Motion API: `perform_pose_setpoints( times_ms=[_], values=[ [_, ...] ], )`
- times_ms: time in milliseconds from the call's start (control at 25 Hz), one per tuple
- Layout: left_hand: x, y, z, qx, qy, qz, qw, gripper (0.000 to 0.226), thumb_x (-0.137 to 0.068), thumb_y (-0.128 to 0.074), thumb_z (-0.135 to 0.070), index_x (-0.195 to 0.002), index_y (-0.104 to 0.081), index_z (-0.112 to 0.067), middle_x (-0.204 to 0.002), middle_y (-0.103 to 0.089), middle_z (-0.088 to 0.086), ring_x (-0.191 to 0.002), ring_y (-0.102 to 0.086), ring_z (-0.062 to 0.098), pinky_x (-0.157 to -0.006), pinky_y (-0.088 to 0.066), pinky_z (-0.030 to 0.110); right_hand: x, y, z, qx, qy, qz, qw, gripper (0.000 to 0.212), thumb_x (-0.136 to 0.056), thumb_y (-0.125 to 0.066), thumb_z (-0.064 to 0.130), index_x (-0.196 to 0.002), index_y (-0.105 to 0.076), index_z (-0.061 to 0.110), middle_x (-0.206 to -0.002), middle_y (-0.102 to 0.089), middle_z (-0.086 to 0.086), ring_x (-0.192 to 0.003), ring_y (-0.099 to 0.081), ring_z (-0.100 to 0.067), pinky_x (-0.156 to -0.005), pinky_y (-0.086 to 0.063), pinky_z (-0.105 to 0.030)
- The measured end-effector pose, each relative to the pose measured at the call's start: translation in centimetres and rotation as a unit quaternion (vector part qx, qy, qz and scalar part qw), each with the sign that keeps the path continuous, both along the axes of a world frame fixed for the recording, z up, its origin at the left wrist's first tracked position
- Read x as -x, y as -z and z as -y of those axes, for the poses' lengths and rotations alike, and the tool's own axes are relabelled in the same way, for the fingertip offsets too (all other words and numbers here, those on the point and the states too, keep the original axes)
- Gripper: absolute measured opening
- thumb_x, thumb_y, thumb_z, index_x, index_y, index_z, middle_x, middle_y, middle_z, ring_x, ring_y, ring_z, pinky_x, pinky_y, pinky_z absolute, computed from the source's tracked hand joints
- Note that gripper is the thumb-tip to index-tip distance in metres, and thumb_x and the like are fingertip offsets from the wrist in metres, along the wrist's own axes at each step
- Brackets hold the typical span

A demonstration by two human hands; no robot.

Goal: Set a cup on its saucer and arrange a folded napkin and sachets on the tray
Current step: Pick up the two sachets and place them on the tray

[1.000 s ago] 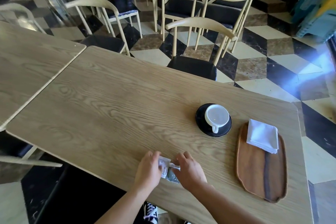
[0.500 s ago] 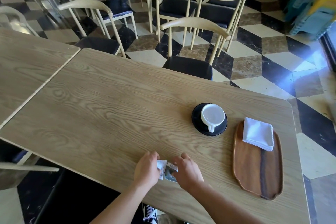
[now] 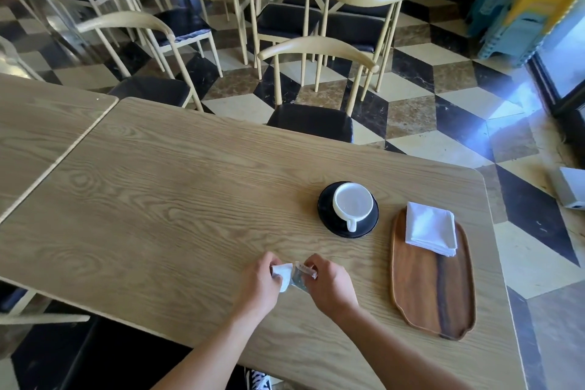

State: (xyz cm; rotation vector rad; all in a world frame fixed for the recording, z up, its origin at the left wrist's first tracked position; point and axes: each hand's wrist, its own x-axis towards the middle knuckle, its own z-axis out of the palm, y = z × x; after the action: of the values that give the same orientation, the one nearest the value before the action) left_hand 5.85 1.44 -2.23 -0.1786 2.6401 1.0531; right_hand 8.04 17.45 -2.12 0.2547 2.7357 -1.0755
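Note:
A white cup stands on a black saucer on the wooden table, its handle towards me. To its right lies an oval wooden tray with a folded white napkin on its far end. Near the table's front edge my left hand pinches a white sachet, and my right hand pinches a greyish sachet. The two hands are close together, left of the tray, with the sachets between them just above the tabletop.
A second wooden table abuts on the left. A chair with a black seat stands at the far side, with more chairs and tables behind. A white box lies on the floor at right.
The view has shifted slightly. My hands stay in about the same spot and have lifted and turned the sachets a little; the white one now shows more in my left fingers.

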Motion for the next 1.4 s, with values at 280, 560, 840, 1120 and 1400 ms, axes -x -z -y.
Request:
perform_pose_setpoints(
  times_ms=[280,560,840,1120,1400],
  values=[
    [2.0,-2.1,-5.6,-0.034,0.032,-0.041,0.998,0.022,-0.075,-0.066,-0.007,-0.087,-0.063,-0.025,-0.078,-0.067,-0.007,-0.073,-0.062,0.016,-0.065,-0.051,0.032,-0.4,-2.0,-5.0,0.012,0.105,-0.029,0.994,0.006,-0.086,-0.061,0.019,-0.090,-0.064,0.018,-0.088,-0.067,0.002,-0.074,-0.051,-0.015,-0.063,-0.035,-0.026],
    [1.7,-3.5,-13.4,-0.063,0.122,-0.032,0.990,0.021,-0.077,-0.067,-0.008,-0.087,-0.062,-0.026,-0.077,-0.066,-0.009,-0.073,-0.063,0.015,-0.064,-0.052,0.033,-3.6,-3.2,-12.1,0.024,0.239,-0.028,0.970,0.004,-0.086,-0.061,0.021,-0.083,-0.063,0.021,-0.073,-0.066,0.006,-0.069,-0.059,-0.018,-0.059,-0.043,-0.030],
    [0.8,-3.3,-19.7,-0.090,0.174,-0.009,0.980,0.022,-0.078,-0.065,-0.005,-0.089,-0.062,-0.024,-0.085,-0.065,-0.007,-0.082,-0.064,0.020,-0.072,-0.054,0.036,-6.0,-4.0,-17.3,0.011,0.304,-0.016,0.953,0.004,-0.085,-0.062,0.022,-0.087,-0.065,0.020,-0.078,-0.071,0.002,-0.072,-0.064,-0.022,-0.064,-0.053,-0.036],
    [-0.1,-1.6,-24.9,-0.046,0.184,0.023,0.982,0.024,-0.080,-0.062,-0.005,-0.086,-0.060,-0.028,-0.089,-0.064,-0.007,-0.077,-0.059,0.014,-0.060,-0.048,0.027,-6.9,-2.5,-22.0,0.009,0.321,0.020,0.947,0.014,-0.084,-0.061,0.017,-0.095,-0.070,0.022,-0.087,-0.074,0.000,-0.076,-0.063,-0.019,-0.064,-0.047,-0.028],
    [-0.2,0.2,-27.7,0.019,0.209,-0.011,0.978,0.030,-0.083,-0.061,-0.008,-0.109,-0.063,-0.022,-0.109,-0.068,-0.001,-0.101,-0.061,0.021,-0.083,-0.054,0.036,-6.0,0.4,-24.9,0.004,0.281,0.037,0.959,0.020,-0.085,-0.064,0.016,-0.103,-0.069,0.022,-0.096,-0.071,0.000,-0.086,-0.064,-0.021,-0.070,-0.049,-0.029]
  ],
)
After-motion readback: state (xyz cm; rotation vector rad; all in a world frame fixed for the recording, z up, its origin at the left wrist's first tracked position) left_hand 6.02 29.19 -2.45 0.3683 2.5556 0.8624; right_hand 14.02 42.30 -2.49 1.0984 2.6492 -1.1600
